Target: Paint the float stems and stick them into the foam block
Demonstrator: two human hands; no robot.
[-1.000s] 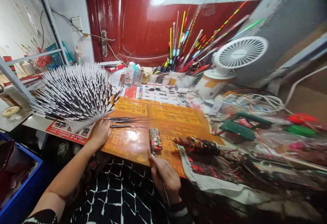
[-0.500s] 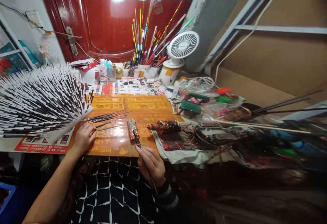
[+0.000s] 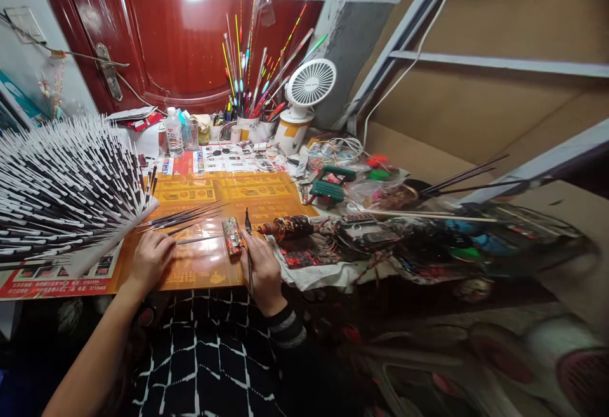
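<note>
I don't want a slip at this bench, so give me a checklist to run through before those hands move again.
1. Brush in the right hand, dark tip pointing away from the body: ok.
2. Brush tip wet or dry: too small to see; cannot tell.
3. Thin stick pinched in the left hand: ok.
4. Speckled block lying on the orange sheet, in front of the right hand: ok.
5. Loose dark sticks well away from the left hand: they lie close beside it; not ok.
6. Bottle upright and beyond both hands: ok.
</note>
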